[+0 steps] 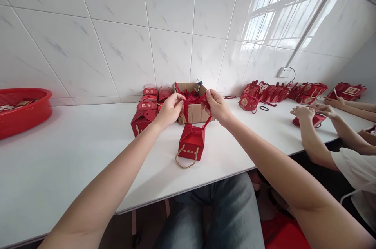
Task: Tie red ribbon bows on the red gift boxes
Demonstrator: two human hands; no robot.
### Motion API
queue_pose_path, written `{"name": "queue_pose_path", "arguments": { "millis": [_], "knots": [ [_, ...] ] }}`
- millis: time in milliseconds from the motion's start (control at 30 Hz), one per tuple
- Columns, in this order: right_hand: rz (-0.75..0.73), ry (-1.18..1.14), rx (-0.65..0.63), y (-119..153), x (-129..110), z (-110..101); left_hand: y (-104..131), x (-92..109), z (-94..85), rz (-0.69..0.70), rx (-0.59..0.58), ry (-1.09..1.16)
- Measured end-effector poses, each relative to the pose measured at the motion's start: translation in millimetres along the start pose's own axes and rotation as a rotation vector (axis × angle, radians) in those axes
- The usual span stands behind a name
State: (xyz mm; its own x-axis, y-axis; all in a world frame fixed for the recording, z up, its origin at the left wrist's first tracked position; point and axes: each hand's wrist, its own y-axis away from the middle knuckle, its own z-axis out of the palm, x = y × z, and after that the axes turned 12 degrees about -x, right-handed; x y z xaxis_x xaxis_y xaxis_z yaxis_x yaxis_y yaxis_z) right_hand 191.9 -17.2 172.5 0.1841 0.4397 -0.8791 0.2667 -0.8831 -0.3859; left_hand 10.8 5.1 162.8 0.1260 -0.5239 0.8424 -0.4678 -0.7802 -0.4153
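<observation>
A small red gift box (191, 142) with gold lettering and a twisted rope handle (185, 166) stands on the white table in front of me. Red ribbon (187, 113) rises from its top in two strands. My left hand (172, 108) pinches the ribbon on one side, and my right hand (216, 107) pinches it on the other. Between the two hands the ribbon is stretched above the box. Behind them sits an open cardboard box (195, 114) with more red ribbons inside, partly hidden by my hands.
Stacked red gift boxes (143, 115) stand left of the cardboard box. A red plastic basket (28, 114) is at the far left. Finished-looking red boxes (249, 98) line the wall at right. Co-workers' hands (304, 112) handle another red box (317, 119) farther right.
</observation>
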Motion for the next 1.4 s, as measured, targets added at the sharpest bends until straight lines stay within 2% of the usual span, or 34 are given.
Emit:
{"name": "queue_pose_path", "arguments": {
  "millis": [167,433,567,733,1067,1400],
  "knots": [
    [-0.004,0.000,0.008,0,-2,0,0,0,-2.4,0.018,-0.002,-0.038],
    [0.077,-0.056,0.008,8,-6,-3,4,7,-12.9,0.058,0.068,-0.286],
    [0.032,-0.012,0.096,21,-10,-13,10,7,-18.2,0.023,0.058,-0.285],
    [0.022,0.065,0.162,41,-8,-33,17,-4,-28.1,-0.023,0.051,-0.310],
    [0.117,0.061,0.258,75,26,-46,31,-18,-46.4,-0.102,0.066,-0.349],
    [0.229,-0.020,0.421,127,70,-48,57,-39,-64.0,-0.257,0.230,-0.334]
  ]
}}
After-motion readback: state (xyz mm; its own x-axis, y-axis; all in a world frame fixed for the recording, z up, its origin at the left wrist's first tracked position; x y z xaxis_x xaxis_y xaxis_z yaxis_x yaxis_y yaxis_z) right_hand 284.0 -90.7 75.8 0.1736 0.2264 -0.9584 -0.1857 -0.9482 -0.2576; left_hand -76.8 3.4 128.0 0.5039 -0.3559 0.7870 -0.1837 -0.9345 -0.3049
